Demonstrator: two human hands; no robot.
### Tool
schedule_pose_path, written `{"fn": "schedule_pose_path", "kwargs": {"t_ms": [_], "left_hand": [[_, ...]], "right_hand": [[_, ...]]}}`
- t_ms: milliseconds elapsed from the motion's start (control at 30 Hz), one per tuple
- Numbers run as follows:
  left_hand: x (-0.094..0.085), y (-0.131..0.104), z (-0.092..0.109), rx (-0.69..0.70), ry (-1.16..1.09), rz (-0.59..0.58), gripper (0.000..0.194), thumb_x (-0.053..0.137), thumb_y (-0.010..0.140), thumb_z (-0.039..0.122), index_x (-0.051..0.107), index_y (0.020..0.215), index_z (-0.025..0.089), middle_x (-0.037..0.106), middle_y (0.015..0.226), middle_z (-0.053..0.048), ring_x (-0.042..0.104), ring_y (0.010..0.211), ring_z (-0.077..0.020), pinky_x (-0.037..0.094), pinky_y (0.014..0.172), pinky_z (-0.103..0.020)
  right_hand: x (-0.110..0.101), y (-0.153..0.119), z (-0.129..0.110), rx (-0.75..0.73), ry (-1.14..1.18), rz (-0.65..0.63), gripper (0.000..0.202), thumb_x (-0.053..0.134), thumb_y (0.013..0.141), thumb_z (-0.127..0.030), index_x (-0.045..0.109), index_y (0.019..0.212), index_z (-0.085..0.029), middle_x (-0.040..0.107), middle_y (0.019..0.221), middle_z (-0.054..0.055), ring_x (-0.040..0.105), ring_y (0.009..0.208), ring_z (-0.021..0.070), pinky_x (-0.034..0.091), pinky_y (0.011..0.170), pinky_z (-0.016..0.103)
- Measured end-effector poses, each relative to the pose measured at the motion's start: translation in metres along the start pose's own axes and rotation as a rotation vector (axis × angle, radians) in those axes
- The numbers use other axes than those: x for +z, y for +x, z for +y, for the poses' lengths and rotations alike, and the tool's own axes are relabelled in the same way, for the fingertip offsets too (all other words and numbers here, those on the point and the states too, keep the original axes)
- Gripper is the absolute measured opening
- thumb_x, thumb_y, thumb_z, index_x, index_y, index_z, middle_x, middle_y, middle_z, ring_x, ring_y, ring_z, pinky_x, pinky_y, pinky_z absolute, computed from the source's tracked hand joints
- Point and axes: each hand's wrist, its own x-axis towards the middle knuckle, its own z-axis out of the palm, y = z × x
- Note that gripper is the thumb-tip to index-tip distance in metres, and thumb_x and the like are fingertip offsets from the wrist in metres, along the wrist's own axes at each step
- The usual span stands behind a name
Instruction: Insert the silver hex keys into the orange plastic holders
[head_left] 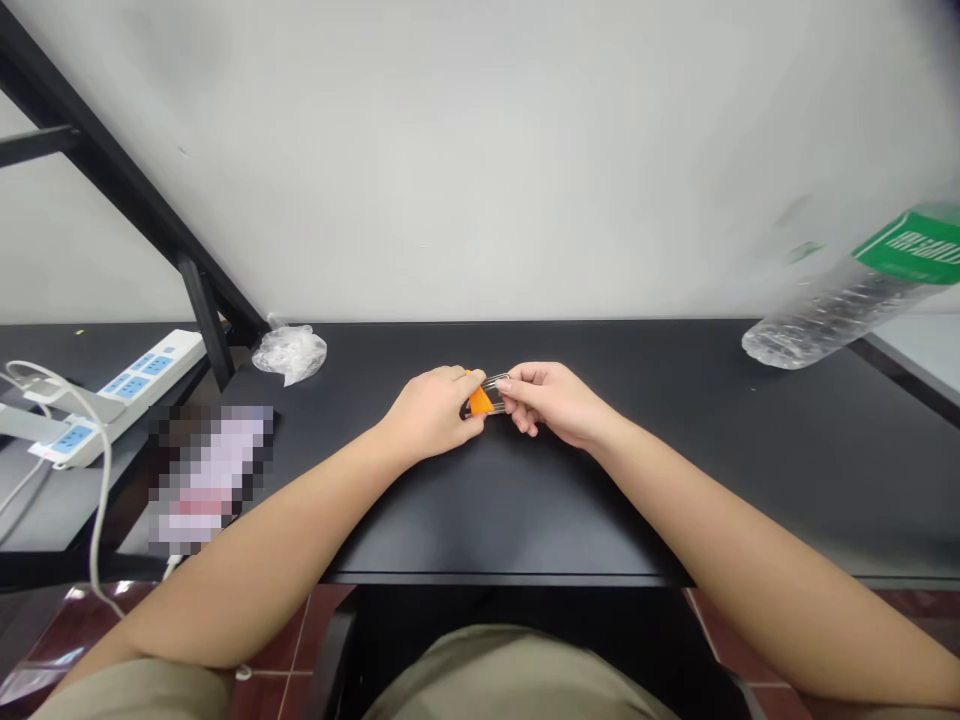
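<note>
Head view shows both hands meeting over the middle of a black table (525, 500). Between them is a small object (486, 397), part orange, part metal wire or loop; the fingers cover most of it, so its shape and kind cannot be made out. It sits just above the tabletop, at the centre and toward the wall. The left hand (431, 412) is curled narrow, pinching the orange part between thumb and fingers. The right hand (555, 400) is also curled narrow, its fingertips gripping the metal end.

At the right, a clear plastic bottle (847, 295) with a green label lies tilted, blurred and cut off by the picture's edge; whether anything is in it cannot be told. Near the wall on the left lies a crumpled clear plastic bag (290, 352); its contents are not clear. A pixelated patch (210, 475) hides something at the table's left edge. Farther left, a white power strip (112, 395) with blue sockets rests on a lower surface, a white cable (97, 500) looping down from it and partly cut off.
</note>
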Motion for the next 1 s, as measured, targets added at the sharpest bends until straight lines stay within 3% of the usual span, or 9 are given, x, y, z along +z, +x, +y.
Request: {"fn": "schedule_pose_path", "kwargs": {"t_ms": [300, 567, 833, 1000], "left_hand": [[-0.003, -0.002, 0.002, 0.002, 0.077, -0.045, 0.027, 0.064, 0.085, 0.031, 0.061, 0.110, 0.022, 0.067, 0.095, -0.007, 0.063, 0.084, -0.0238, 0.042, 0.065, -0.033], [-0.007, 0.000, -0.004, -0.040, 0.032, -0.087, 0.034, 0.066, 0.083, 0.035, 0.062, 0.116, 0.025, 0.069, 0.096, -0.006, 0.065, 0.086, -0.0245, 0.042, 0.063, -0.031], [-0.010, 0.001, -0.011, -0.037, -0.105, -0.095, 0.015, 0.066, 0.080, 0.035, 0.068, 0.091, 0.025, 0.070, 0.083, -0.001, 0.063, 0.074, -0.0199, 0.043, 0.062, -0.029], [-0.010, 0.003, -0.020, -0.053, -0.205, -0.077, 0.033, 0.066, 0.079, 0.034, 0.071, 0.111, 0.027, 0.072, 0.090, 0.000, 0.064, 0.075, -0.0184, 0.047, 0.066, -0.028]], "right_hand": [[-0.009, 0.000, 0.002, 0.023, -0.095, -0.058, 0.040, 0.074, 0.086, -0.053, 0.063, 0.071, -0.017, 0.064, 0.060, 0.003, 0.057, 0.045, 0.0116, 0.043, 0.036, 0.022], [-0.013, 0.004, 0.010, 0.006, -0.218, -0.001, 0.038, 0.070, 0.089, -0.052, 0.067, 0.073, -0.018, 0.064, 0.060, 0.004, 0.056, 0.044, 0.0125, 0.043, 0.037, 0.024], [-0.018, 0.005, 0.011, -0.015, -0.195, 0.041, 0.037, 0.072, 0.087, -0.052, 0.067, 0.074, -0.018, 0.062, 0.058, 0.003, 0.052, 0.042, 0.0113, 0.039, 0.035, 0.024], [-0.043, 0.006, 0.009, 0.007, -0.198, 0.107, 0.037, 0.074, 0.085, -0.053, 0.067, 0.075, -0.018, 0.060, 0.058, 0.003, 0.053, 0.042, 0.0118, 0.038, 0.034, 0.023]]}}
